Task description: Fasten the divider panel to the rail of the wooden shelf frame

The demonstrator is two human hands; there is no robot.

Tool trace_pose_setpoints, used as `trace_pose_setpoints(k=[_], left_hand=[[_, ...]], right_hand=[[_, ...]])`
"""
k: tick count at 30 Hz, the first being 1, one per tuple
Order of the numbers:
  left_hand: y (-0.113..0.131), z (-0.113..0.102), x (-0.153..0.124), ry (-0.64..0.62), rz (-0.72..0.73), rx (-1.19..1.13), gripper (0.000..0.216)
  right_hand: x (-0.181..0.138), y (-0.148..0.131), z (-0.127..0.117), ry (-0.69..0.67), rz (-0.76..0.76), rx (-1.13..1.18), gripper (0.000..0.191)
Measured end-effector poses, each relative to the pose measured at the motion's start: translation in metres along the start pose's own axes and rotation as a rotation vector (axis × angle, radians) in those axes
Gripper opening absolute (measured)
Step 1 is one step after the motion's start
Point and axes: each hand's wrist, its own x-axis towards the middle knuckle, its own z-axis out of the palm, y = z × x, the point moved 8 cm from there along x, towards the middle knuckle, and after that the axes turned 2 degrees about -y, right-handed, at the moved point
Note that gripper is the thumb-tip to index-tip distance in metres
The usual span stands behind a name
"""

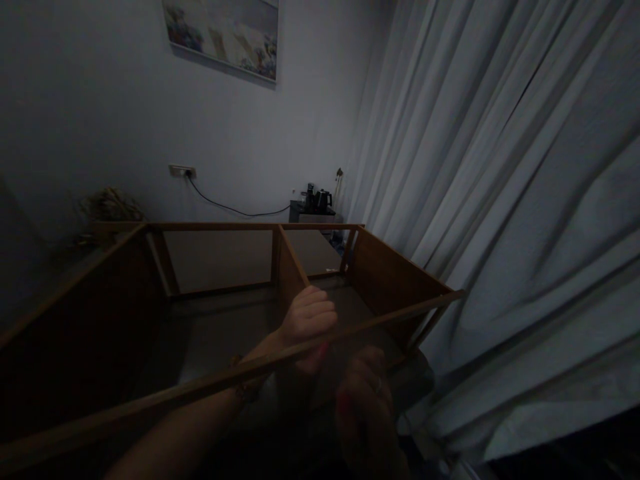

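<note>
A brown wooden frame with side panels and a middle divider spans the view. My left arm passes behind the frame's front rail, which crosses the wrist. My left hand is closed in a fist by the near end of the divider; whatever lies within it is hidden. Lower and to the right, on the near side of that rail, my right hand has its fingers curled and wears a ring. Shadow hides what, if anything, it holds. A red spot shows near each thumb.
White curtains hang along the right, close to the frame. At the back, a black kettle stands on a small cabinet. A black cable runs to a wall socket. Dried plants are at left.
</note>
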Motion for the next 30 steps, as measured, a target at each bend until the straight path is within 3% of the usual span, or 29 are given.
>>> trace_pose_setpoints(k=[21,30], left_hand=[[0.0,-0.001,0.002,-0.054,-0.065,-0.037,0.031],[-0.007,0.006,-0.004,-0.077,-0.104,-0.021,0.037]], right_hand=[[0.012,-0.003,0.002,-0.138,-0.091,-0.091,0.023],[-0.003,0.003,0.004,0.245,-0.21,-0.035,0.021]])
